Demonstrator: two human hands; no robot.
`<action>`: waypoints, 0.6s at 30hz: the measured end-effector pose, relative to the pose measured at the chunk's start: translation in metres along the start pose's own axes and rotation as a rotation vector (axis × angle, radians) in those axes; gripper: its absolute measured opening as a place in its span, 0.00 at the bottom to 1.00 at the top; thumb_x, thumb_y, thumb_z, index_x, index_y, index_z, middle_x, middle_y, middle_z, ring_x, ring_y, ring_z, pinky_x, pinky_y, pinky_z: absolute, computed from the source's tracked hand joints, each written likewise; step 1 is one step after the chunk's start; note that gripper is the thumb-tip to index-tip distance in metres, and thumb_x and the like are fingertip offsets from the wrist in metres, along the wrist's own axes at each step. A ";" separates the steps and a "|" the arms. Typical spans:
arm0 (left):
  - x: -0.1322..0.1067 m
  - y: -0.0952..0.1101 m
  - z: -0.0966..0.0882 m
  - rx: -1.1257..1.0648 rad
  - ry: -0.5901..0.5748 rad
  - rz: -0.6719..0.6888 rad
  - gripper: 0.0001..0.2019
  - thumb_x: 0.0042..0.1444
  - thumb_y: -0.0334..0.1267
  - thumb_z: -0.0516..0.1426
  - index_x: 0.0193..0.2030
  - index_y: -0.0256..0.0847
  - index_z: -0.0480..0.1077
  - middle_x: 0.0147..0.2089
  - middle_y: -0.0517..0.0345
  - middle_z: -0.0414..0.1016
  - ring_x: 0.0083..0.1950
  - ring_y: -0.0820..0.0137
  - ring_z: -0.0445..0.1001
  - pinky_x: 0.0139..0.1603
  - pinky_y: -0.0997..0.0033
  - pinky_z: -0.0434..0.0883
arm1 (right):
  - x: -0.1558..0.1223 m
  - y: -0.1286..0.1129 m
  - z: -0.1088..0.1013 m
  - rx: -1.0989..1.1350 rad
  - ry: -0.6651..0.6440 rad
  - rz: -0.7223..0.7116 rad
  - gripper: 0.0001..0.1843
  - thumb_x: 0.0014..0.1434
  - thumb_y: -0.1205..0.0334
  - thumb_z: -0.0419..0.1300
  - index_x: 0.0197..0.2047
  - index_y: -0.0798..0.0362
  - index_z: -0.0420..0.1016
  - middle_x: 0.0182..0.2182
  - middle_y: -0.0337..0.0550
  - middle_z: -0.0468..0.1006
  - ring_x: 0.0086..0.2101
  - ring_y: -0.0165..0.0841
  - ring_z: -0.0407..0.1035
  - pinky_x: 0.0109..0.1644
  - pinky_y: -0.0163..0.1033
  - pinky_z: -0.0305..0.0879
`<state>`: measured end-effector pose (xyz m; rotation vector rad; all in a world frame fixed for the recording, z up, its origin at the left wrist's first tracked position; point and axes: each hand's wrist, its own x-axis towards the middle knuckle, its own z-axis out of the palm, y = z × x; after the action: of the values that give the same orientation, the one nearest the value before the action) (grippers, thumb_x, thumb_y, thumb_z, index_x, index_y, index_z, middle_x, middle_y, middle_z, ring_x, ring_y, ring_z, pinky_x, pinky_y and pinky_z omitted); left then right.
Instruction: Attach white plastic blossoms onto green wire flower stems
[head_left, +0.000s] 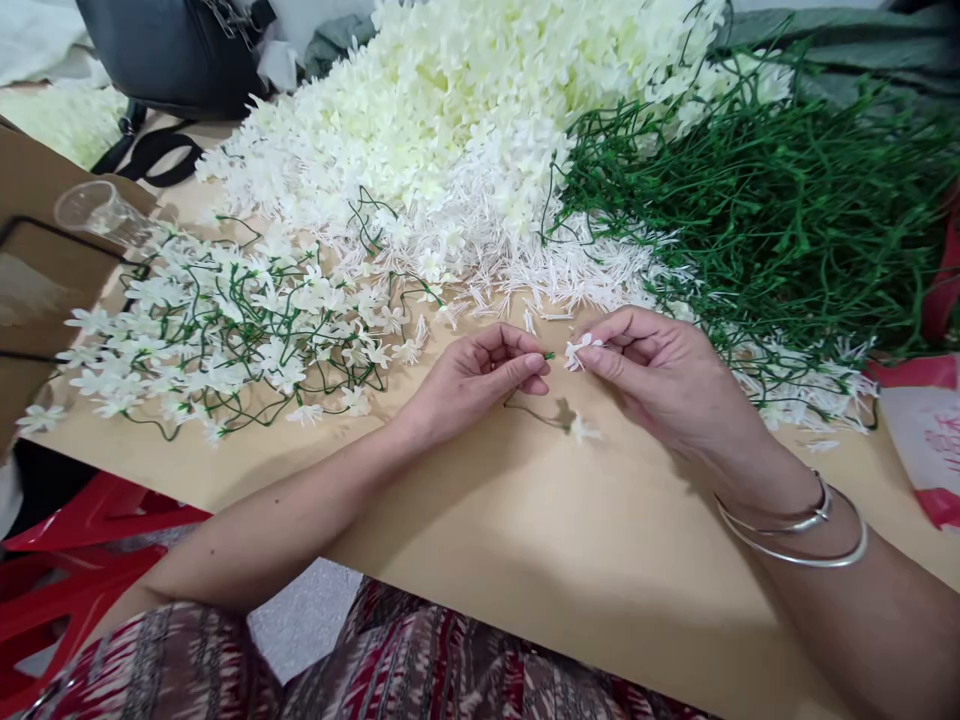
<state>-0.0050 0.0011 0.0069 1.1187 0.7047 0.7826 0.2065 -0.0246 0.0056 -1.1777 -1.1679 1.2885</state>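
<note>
Left hand [510,368]: pinches green stem [550,356]
Right hand [652,375]: pinches white fake flower [577,353]
Might drop: white fake flower, if pinched loosely

A black bag [176,60] sits beyond a cup [101,212]

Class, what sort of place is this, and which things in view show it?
Probably an indoor craft workspace, perhaps a small workshop. The signs: a heap of white blossoms, a tangle of green stems and a pile of stemmed flowers.
</note>
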 end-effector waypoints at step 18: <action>-0.003 -0.005 0.000 0.048 0.017 0.077 0.17 0.57 0.47 0.71 0.42 0.37 0.76 0.37 0.58 0.82 0.35 0.74 0.82 0.42 0.73 0.81 | -0.001 -0.007 0.002 0.033 -0.145 0.153 0.16 0.47 0.53 0.81 0.30 0.46 0.79 0.25 0.35 0.76 0.26 0.30 0.71 0.31 0.37 0.71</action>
<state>-0.0059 -0.0025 0.0025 1.1892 0.7013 0.8450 0.2050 -0.0250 0.0132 -1.1838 -1.1737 1.5243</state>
